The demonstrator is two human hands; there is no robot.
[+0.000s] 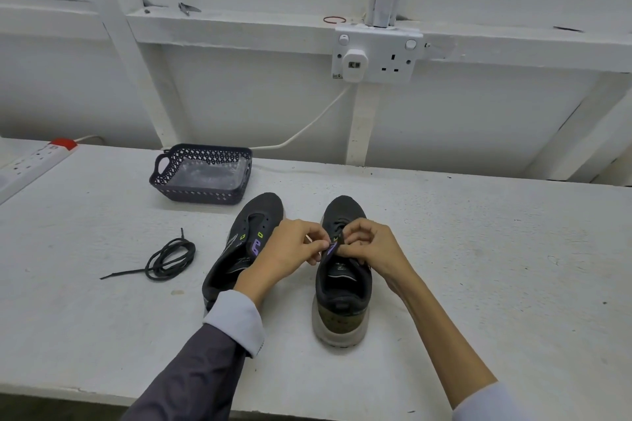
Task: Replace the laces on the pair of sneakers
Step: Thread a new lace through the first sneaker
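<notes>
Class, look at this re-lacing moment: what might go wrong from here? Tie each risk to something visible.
The left hand and right hand both pinch at the eyelets of one sneaker, so nothing braces it; a tug may slide or tip it. The coiled lace lies loose beside the other sneaker; a sleeve might drag it.

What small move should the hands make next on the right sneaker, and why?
Probably pull the lace free of the top eyelet. The left hand and right hand pinch it at the upper eyelets of the right sneaker, laced near the toe; the left sneaker has bare eyelets and a black lace lies coiled nearby.
</notes>
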